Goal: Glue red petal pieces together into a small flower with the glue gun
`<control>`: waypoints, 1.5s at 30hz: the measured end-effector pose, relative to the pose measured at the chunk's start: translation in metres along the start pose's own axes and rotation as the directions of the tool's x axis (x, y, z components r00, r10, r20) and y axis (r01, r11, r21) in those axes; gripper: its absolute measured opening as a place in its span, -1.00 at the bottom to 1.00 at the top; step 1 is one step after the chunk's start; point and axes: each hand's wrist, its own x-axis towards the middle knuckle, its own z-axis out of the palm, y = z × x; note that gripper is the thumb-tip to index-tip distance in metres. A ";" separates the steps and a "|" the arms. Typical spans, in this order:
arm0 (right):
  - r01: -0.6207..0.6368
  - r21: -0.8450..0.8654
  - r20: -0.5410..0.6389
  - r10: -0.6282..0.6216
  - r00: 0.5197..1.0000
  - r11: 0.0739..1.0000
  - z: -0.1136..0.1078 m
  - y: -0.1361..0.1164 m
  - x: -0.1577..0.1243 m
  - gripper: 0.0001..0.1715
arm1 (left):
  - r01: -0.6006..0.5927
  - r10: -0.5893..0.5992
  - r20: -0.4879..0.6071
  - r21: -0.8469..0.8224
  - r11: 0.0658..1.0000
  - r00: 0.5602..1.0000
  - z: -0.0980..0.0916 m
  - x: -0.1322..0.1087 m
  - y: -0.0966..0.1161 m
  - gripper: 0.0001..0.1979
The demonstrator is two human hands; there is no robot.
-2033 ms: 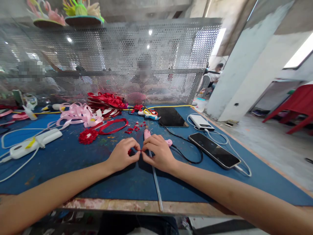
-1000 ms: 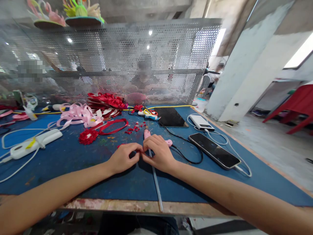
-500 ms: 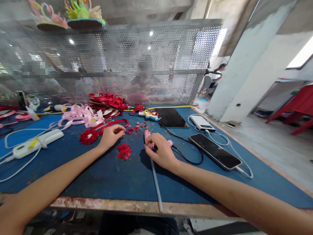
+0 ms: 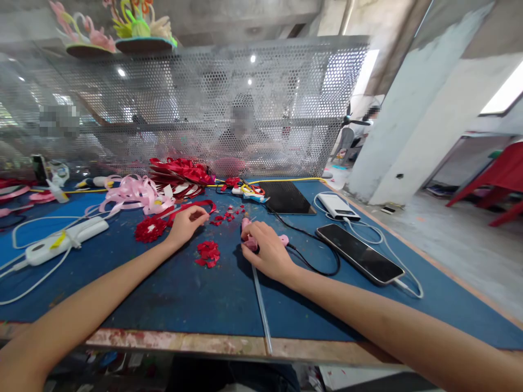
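My left hand [image 4: 184, 224] rests on the blue table top [image 4: 171, 288], its fingers pinched together at the end of a red ribbon strip [image 4: 192, 208]. Whether it grips the strip I cannot tell for sure. My right hand [image 4: 263, 247] is curled around a pink glue gun [image 4: 246, 224], whose clear glue stick [image 4: 261, 310] runs back toward me. Between the hands lies a small red ribbon flower piece [image 4: 207, 253]. A finished red flower [image 4: 149, 228] sits left of my left hand.
Pink ribbon loops [image 4: 131, 193] and a red ribbon heap [image 4: 180, 171] lie behind. A phone [image 4: 359, 253], a power bank [image 4: 337, 205] and a dark tablet [image 4: 286, 197] sit at right, a white power strip [image 4: 61, 239] at left. A perforated metal screen [image 4: 204, 98] closes the back; a person sits behind it.
Both hands were pinched together over a small red piece. My left hand has let it lie on the table and moved up left to the red ribbon. My right hand shifted onto the glue gun.
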 end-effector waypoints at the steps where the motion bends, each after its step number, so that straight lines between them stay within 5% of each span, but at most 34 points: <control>1: -0.008 0.000 0.011 0.008 1.000 1.000 0.000 0.001 0.000 -0.82 | 0.008 -0.007 0.017 -0.062 0.998 1.000 0.001 -0.002 0.003 -0.76; 6: 0.014 0.115 0.053 -0.021 0.998 0.993 0.002 0.002 -0.001 -0.25 | -0.014 0.045 0.184 -0.168 0.986 0.982 0.012 -0.029 0.035 -0.80; 9: 0.050 0.247 0.134 -0.085 0.987 0.968 0.003 -0.003 -0.003 -0.10 | -0.227 0.240 0.307 -0.079 0.971 0.921 0.018 -0.047 0.056 -0.86; 12: 0.076 0.278 0.185 -0.131 0.974 0.958 0.002 -0.010 -0.003 -0.33 | -0.348 0.346 0.310 -0.050 0.936 0.885 0.020 -0.055 0.065 -0.87; 15: 0.079 0.185 0.183 -0.114 0.976 0.980 -0.001 -0.010 -0.001 -0.79 | -0.274 0.272 0.199 -0.018 0.961 0.941 0.019 -0.049 0.059 -0.84; 21: 0.218 0.063 0.058 -0.222 0.973 0.974 -0.008 0.002 -0.002 -0.75 | -0.125 0.123 0.032 0.084 0.989 0.992 0.004 -0.018 0.021 -0.80; 24: 0.541 -0.043 0.106 -0.534 0.839 0.840 -0.011 -0.004 -0.008 -0.72 | -0.195 0.174 0.104 0.244 0.950 0.979 -0.003 -0.005 0.003 -0.82; 28: 0.881 -0.070 0.148 -0.868 0.474 0.469 -0.013 -0.023 -0.015 -0.77 | -0.310 0.214 0.280 0.364 0.878 0.936 -0.005 0.002 -0.007 -0.81; 30: 0.907 -0.094 0.126 -0.899 0.420 0.411 -0.015 -0.027 -0.016 -0.79 | -0.349 0.235 0.309 0.396 0.849 0.922 -0.004 0.002 -0.008 -0.80; 33: 0.847 -0.129 0.102 -0.842 0.529 0.516 -0.016 -0.016 -0.012 -0.78 | -0.390 0.283 0.293 0.427 0.816 0.913 -0.003 -0.001 -0.004 -0.79; 37: 0.562 -0.077 -0.015 -0.565 0.825 0.823 -0.017 0.008 -0.003 -0.72 | -0.354 0.341 0.107 0.416 0.838 0.934 0.000 -0.008 0.010 -0.76; 39: 0.357 -0.015 -0.092 -0.357 0.930 0.934 -0.017 0.012 -0.002 -0.74 | -0.337 0.331 0.077 0.344 0.877 0.940 0.004 -0.017 0.022 -0.72; 42: 0.281 0.031 -0.109 -0.276 0.955 0.959 -0.016 0.006 -0.004 -0.77 | -0.360 0.316 0.266 0.136 0.923 0.911 0.012 -0.036 0.043 -0.52; 45: 0.455 0.019 0.007 -0.455 0.890 0.890 -0.012 -0.005 -0.009 -0.76 | -0.338 0.320 0.470 -0.049 0.940 0.823 0.023 -0.054 0.060 -0.28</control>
